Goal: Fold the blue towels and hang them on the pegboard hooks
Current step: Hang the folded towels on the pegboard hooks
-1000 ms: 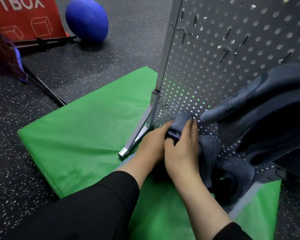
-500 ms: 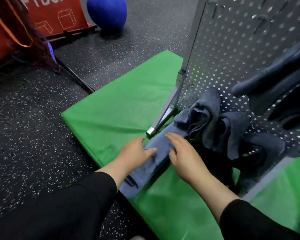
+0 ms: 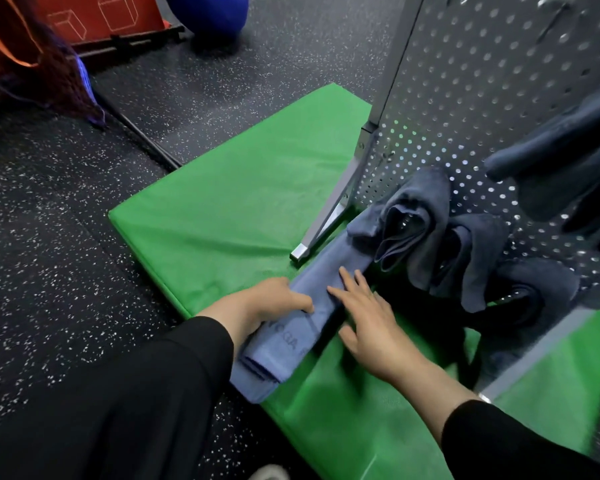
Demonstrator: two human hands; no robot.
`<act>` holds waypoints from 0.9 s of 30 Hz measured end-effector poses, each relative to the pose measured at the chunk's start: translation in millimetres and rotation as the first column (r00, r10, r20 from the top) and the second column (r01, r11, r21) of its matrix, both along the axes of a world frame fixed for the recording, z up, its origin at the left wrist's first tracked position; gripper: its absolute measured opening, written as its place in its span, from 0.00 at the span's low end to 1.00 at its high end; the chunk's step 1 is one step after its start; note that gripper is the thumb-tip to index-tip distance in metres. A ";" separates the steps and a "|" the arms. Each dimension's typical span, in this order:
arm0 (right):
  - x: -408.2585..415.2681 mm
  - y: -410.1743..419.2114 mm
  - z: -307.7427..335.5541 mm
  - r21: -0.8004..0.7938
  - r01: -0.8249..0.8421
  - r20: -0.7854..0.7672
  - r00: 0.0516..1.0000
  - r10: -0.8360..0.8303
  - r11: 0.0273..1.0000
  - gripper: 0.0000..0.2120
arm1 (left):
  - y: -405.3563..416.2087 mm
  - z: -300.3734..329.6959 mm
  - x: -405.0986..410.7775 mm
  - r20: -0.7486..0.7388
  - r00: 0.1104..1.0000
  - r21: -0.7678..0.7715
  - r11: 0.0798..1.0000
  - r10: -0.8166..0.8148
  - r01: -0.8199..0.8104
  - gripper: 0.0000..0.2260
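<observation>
The left hand (image 3: pixel 274 303) grips the near-left edge of a folded blue towel (image 3: pixel 305 317), thumb curled over its top. The right hand (image 3: pixel 368 320) lies flat, fingers straight, pressing the towel's right edge. The towel stretches as a long strip away from both hands across the green mat (image 3: pixel 229 209). Beyond the right hand's fingertips, darker towels (image 3: pixel 426 220) hang on the pegboard (image 3: pixel 482 84).

Bright green mat (image 3: pixel 243 188), black floor (image 3: pixel 49 271) with white speckles, grey pegboard (image 3: pixel 482 81) dotted with holes. Folded towel (image 3: pixel 291 341) is mid blue; the hung towels (image 3: pixel 426 216) look darker navy. Black sleeves (image 3: pixel 118 393).
</observation>
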State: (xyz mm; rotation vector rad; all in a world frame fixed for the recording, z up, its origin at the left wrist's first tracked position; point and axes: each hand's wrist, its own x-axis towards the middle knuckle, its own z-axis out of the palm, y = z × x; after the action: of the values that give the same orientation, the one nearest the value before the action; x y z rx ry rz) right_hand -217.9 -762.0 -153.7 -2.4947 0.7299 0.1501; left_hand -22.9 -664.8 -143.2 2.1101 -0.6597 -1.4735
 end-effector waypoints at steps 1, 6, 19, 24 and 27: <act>-2.0 0.7 0.8 -0.001 0.012 0.039 0.999 -0.012 1.000 0.30 | 4.3 1.3 1.9 -0.076 0.997 -0.022 0.999 0.025 -0.027 0.27; -0.1 -3.3 12.1 -0.047 -0.012 0.162 0.987 0.020 0.999 0.27 | 28.8 9.9 21.8 -0.234 0.967 -0.026 0.995 -0.099 0.096 0.23; 81.1 -37.0 42.2 0.142 -0.314 -0.510 0.790 0.342 0.939 0.42 | 26.7 16.8 35.3 -0.040 0.878 0.142 0.867 -0.478 0.478 0.17; 90.4 -34.8 32.0 0.179 -0.268 -0.545 0.775 0.322 0.947 0.45 | 23.3 22.1 47.5 0.191 0.816 0.211 0.835 -0.545 0.508 0.26; 72.1 -32.3 35.7 0.222 -0.251 -0.527 0.782 0.333 0.942 0.26 | 19.7 27.2 52.3 0.194 0.808 0.205 0.828 -0.557 0.522 0.25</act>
State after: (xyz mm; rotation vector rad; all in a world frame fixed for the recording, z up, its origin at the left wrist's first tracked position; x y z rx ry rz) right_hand -145.8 -794.3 -118.0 -2.4144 0.5095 1.0519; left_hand 29.3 -645.1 -116.0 2.3584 -1.3894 -1.5826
